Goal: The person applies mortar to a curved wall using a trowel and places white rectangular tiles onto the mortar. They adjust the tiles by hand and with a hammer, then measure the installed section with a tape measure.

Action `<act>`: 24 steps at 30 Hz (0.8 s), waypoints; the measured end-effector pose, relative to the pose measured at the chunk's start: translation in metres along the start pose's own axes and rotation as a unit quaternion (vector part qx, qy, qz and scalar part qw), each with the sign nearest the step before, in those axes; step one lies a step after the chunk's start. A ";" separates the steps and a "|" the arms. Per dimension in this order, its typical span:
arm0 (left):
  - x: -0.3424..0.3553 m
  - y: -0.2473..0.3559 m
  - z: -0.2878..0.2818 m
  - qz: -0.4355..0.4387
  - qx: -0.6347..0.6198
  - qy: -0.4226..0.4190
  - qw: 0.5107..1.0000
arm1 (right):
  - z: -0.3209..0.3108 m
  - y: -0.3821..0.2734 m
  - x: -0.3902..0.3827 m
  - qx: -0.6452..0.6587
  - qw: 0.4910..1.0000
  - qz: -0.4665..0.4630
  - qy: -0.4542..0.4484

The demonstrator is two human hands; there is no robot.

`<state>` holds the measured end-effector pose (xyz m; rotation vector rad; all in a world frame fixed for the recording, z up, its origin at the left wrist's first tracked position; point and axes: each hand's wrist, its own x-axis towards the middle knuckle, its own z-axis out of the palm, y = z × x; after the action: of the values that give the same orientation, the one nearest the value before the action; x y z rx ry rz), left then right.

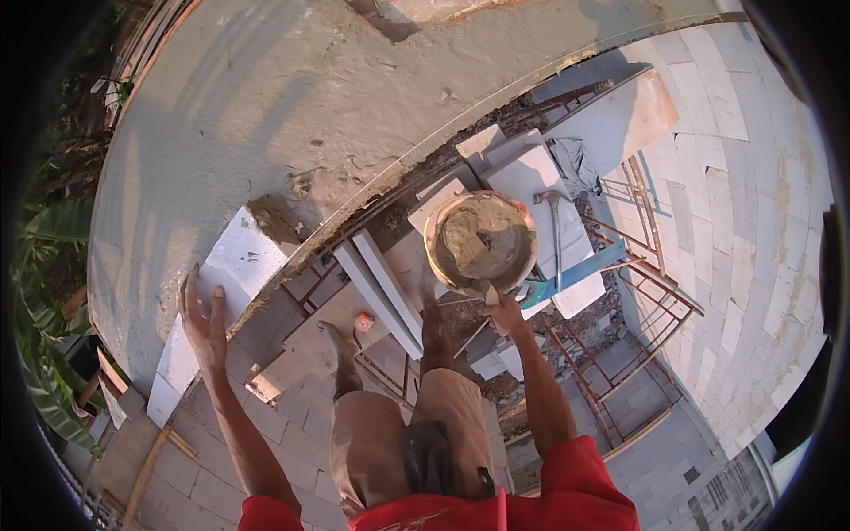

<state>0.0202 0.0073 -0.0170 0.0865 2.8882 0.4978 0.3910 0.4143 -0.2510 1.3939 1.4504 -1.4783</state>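
Note:
My left hand (205,323) lies with its fingers spread on the side of a white block (245,257) in the row along the wall top. Grey mortar (282,217) sits against the block's far end. My right hand (506,313) is closed at the near rim of a round bucket (434,252), around what looks like the handle of a mortar-coated trowel (486,290); its blade is hard to make out. Wet mortar (482,234) partly fills the bucket. Right of it, a hammer (555,226) rests on white blocks (522,177), and a teal handsaw (575,273) lies nearby.
A taut string (443,126) follows the edge of the broad cement surface (221,97). Under me are scaffold planks (314,358), two long pale bars (379,288) and a small orange object (363,321). Rusty scaffold frames (651,310) stand before a block wall (735,177) at right.

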 end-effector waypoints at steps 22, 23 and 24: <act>-0.004 0.004 -0.002 -0.017 0.002 0.012 1.000 | -0.019 0.077 -0.022 0.011 0.984 -0.172 0.038; -0.003 0.004 -0.003 -0.025 -0.013 0.007 1.000 | -0.029 0.074 -0.027 0.035 0.979 -0.202 -0.006; -0.003 0.004 -0.004 -0.020 -0.014 0.008 1.000 | -0.042 0.069 -0.038 0.048 0.977 -0.205 -0.036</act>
<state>0.0222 0.0096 -0.0109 0.0196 2.8914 0.5325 0.4754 0.4328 -0.2272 1.1219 1.7111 -1.8538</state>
